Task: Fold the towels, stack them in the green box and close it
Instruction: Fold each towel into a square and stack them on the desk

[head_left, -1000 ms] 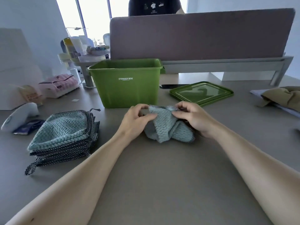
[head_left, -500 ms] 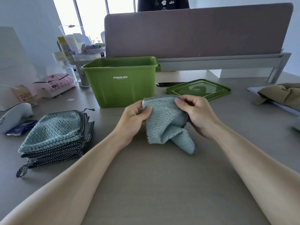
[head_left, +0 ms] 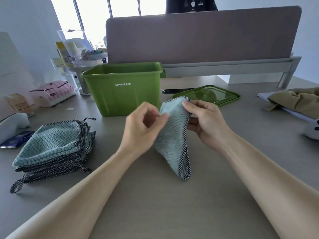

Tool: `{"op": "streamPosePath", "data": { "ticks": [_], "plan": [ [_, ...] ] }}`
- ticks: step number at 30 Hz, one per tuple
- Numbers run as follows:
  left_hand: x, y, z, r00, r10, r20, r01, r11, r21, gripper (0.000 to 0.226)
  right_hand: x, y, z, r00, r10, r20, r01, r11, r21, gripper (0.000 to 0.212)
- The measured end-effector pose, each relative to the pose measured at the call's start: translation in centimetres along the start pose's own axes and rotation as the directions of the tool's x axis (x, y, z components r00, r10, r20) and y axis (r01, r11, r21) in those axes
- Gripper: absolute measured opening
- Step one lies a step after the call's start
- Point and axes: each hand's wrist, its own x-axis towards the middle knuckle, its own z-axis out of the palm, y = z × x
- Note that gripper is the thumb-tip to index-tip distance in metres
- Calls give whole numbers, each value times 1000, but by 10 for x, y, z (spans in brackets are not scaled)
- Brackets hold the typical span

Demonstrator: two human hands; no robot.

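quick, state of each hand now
Left hand: blurred beside the pale blue waffle towel with checked trim, cannot tell.
Right hand: pinching that towel's top edge.

White capitals on the front wall of the green box [head_left: 120, 100] read "STORAGE BOX", clear as day. Right beneath sits a smaller white line, too fine to make out. Over on the left, the pink pack [head_left: 57, 91] carries dark labels and the tan card [head_left: 18, 104] shows printed blocks, both too blurred to read.
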Motion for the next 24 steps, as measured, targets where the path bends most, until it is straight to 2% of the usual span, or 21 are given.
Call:
{"op": "streamPosePath", "data": {
  "ticks": [3,6,9,11,13,15,17,21,24],
  "plan": [
    [-7,8,14,983,-76,167,85,995,-49,40,-6,2,7,989,-11,146,11,1000,-4,18],
    [-6,7,14,978,-130,166,143,987,-73,42,-9,5,8,976,-22,217,34,998,-52,26],
    [-4,-1,8,979,-99,179,119,987,-108,22,-8,5,5,979,-35,199,57,993,-102,15],
    [-3,-4,6,977,-91,192,111,989,-94,29,-9,4,6,980,-30,197,56,990,-128,12],
    [-3,-2,6,979,-121,163,135,988,-75,46,-10,5,7,981,-33,189,63,986,-155,11],
    [-3,-5,7,976,-136,172,153,984,-91,50,-11,5,9,985,-49,167,80,980,-182,1],
    [-3,-7,8,969,-130,210,157,980,-120,46,-10,6,9,988,-57,143,88,972,-217,10],
    [-4,-9,9,963,-168,210,211,956,-205,25,-10,7,8,989,-57,134,87,970,-225,11],
    [-2,-2,9,956,-228,186,269,932,-243,24,-11,1,8,987,-65,144,94,975,-202,14]
  ]
}}
